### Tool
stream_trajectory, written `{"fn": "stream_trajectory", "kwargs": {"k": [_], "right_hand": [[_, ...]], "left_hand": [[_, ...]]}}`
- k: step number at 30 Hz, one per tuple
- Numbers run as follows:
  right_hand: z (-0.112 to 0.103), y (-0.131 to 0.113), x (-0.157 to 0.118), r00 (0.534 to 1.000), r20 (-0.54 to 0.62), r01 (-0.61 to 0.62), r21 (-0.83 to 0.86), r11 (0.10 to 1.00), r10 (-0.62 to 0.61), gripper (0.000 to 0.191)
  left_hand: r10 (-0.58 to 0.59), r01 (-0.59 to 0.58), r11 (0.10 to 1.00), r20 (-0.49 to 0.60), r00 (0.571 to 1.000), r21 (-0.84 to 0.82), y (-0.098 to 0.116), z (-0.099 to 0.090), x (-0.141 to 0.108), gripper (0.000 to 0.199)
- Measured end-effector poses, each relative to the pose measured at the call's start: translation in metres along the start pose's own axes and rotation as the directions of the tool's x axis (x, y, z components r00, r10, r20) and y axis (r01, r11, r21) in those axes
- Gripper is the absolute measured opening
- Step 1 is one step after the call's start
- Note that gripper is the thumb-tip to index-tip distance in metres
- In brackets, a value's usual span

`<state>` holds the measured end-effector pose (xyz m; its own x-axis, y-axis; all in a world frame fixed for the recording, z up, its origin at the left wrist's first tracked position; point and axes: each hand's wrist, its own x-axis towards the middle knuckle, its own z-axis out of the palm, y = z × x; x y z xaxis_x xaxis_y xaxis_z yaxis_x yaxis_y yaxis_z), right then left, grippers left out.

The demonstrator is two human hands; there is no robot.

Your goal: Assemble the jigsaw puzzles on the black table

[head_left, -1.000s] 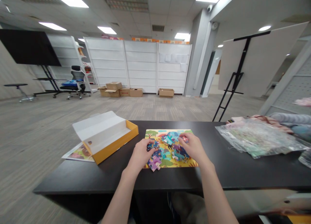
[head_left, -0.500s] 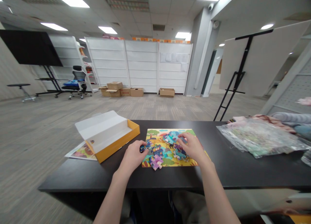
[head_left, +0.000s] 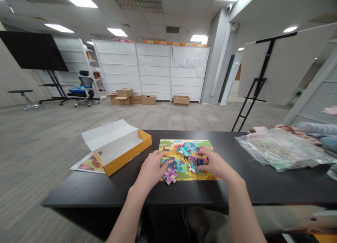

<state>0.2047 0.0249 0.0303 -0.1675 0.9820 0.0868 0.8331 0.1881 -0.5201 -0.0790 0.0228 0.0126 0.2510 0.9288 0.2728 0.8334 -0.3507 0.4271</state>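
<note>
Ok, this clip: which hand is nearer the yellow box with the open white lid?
Left. The left hand is on the left part of the jigsaw board, just beside the box; the right hand is farther off, over the board's right part.

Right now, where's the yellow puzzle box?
In the head view, the yellow box sits on the black table, left of the puzzle board and beyond the left hand, overlapping a picture sheet.

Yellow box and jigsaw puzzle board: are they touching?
Apart: the head view shows a strip of dark tabletop between the yellow box and the jigsaw puzzle board.
</note>
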Motion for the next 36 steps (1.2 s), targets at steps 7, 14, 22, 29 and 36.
{"fn": "stream_trajectory", "kwargs": {"k": [7, 14, 22, 29, 36], "right_hand": [[0.009, -0.011, 0.003, 0.996, 0.056, 0.062, -0.002, 0.998, -0.062, 0.039], [0.027, 0.002, 0.018, 0.987, -0.018, 0.157, -0.027, 0.987, -0.158, 0.025], [0.037, -0.009, 0.02, 0.974, -0.039, 0.221, -0.026, 0.975, -0.222, 0.021], [0.042, -0.011, 0.024, 0.963, -0.062, 0.262, -0.004, 0.965, -0.261, 0.02], [0.039, -0.006, 0.022, 0.974, -0.072, 0.212, -0.045, 0.976, -0.215, 0.016]], "left_hand": [[0.204, -0.175, 0.969, 0.167, 0.965, -0.174, 0.003, 0.008, -0.006, 0.055], [0.135, -0.102, 0.978, 0.177, 0.975, -0.183, -0.004, 0.007, -0.006, 0.05], [0.076, -0.062, 0.992, 0.134, 0.988, -0.106, 0.001, 0.003, -0.004, 0.037], [0.016, -0.022, 0.999, 0.14, 0.99, 0.041, 0.01, 0.001, -0.004, 0.04], [-0.016, -0.002, 0.993, 0.143, 0.99, 0.121, 0.013, -0.002, -0.005, 0.038]]}}
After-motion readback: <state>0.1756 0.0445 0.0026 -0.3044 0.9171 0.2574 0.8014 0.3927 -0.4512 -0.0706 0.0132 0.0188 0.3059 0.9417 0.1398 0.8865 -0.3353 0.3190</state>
